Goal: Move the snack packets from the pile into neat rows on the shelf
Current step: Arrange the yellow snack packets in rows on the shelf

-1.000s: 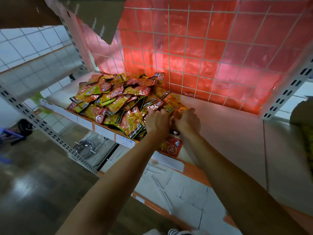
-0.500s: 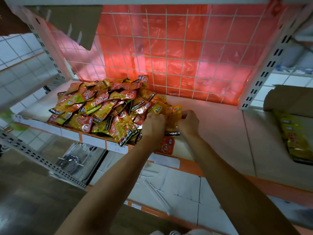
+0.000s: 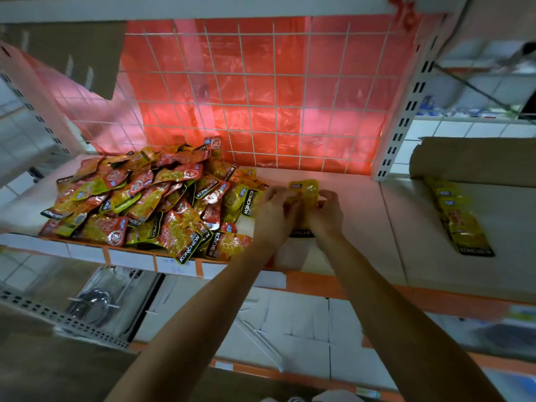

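**Packets gripped in both hands**

Left hand point(image 3: 275, 210) and right hand point(image 3: 327, 213) both curl round yellow packets point(image 3: 304, 195), held between them over the shelf point(image 3: 356, 227), just right of the pile point(image 3: 150, 201). A row point(image 3: 461, 219) lies well apart, far right.

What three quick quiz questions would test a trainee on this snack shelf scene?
1. True or false: the left hand and right hand both grip the yellow foil snack packets.
2. The loose pile of orange-and-yellow foil packets lies where, relative to the hands? A) left B) right C) shelf below.
3. Fill in: the neat row of yellow packets lies to the ____ of the white slotted metal upright.
Key: 1 true; 2 A; 3 right.
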